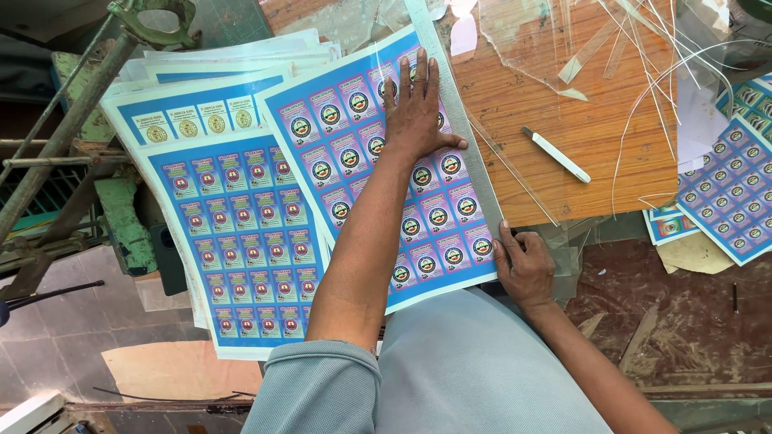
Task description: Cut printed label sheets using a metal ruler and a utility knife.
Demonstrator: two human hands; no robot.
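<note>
Two hands (414, 104) (527, 269), printed sheet (354, 161) partly covered

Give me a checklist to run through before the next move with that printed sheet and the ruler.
1. Left hand flat on the top printed sheet: ok.
2. Right hand at the sheet's near right corner: ok.
3. Metal ruler lying along the sheet's right edge: ok.
4. Ruler lined up exactly with the print border: cannot tell.
5. Knife in hand: not ok, it lies apart on the wooden board.
6. Fingers off the ruler's outer edge: ok.
</note>
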